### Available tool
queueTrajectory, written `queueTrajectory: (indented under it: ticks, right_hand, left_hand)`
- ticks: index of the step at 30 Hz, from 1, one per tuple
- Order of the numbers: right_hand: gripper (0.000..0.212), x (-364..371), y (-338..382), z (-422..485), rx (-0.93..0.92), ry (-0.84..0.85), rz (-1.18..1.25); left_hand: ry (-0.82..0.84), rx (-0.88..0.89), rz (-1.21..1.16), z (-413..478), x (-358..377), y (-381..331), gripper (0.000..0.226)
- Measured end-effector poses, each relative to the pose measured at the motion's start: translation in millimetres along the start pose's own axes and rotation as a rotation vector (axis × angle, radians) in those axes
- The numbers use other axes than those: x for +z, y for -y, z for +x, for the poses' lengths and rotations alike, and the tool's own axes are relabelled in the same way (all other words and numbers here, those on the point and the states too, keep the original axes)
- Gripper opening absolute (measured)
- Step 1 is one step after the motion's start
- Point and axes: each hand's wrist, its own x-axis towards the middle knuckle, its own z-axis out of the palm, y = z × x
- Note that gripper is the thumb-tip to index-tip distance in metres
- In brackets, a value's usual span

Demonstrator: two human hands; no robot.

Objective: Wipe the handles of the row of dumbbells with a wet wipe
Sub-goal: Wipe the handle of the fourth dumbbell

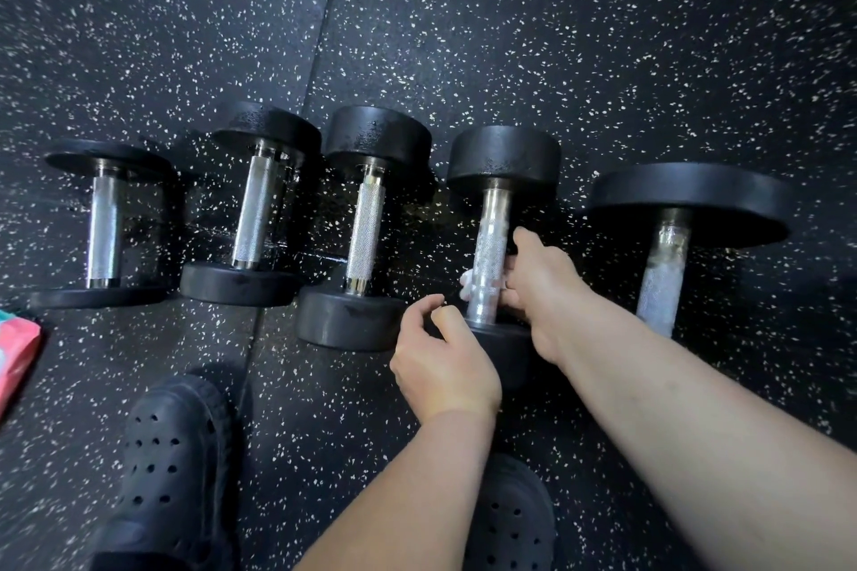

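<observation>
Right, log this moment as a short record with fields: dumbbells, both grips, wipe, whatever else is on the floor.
dumbbells: five, in a row on the floor
right grip: wrapped round the fourth handle, counted from the left
wipe: white, held against that handle, showing on its left side
left grip: fingers curled at that dumbbell's near head; contact unclear
packet: pink, at the left edge
clogs: two, dark, at the near edge
</observation>
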Motion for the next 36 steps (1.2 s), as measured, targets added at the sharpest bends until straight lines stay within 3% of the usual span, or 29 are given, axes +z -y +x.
queueTrajectory:
  ticks: [5, 11, 14, 20, 26, 32, 36]
  right_hand:
    - [0.038, -17, -3, 0, -0.087, -0.015, -0.047]
    - [0.005, -36, -5, -15, -0.413, -0.084, -0.671]
    - [0.015, -35, -8, -22, -0.623, -0.182, -0.865]
    - [0.009, -26, -9, -25, -0.919, -0.213, -1.122]
    - [0.012, -25, -3, -23, -0.869, -0.042, -1.322]
    - [0.008, -28, -1, -17, -0.968, -0.123, -1.243]
    - [0.008, -33, -5, -18, -0.887, -0.018, -1.207]
  left_hand:
    - [0.005, -0.007, -0.015, 0, 1, -1, 0.026]
    - [0.013, -0.005, -0.013, 0, 0, -1, 0.025]
    - [0.011, -0.009, -0.007, 1, 0, -1, 0.025]
    - [0.012, 0.006, -0.004, 2, 0, 2, 0.027]
    - [0.012, 0.017, 0.012, 5, 0, 4, 0.027]
    - [0.007, 0.016, -0.008, 3, 1, 3, 0.027]
    - [0.007, 0.027, -0.009, 4, 1, 4, 0.027]
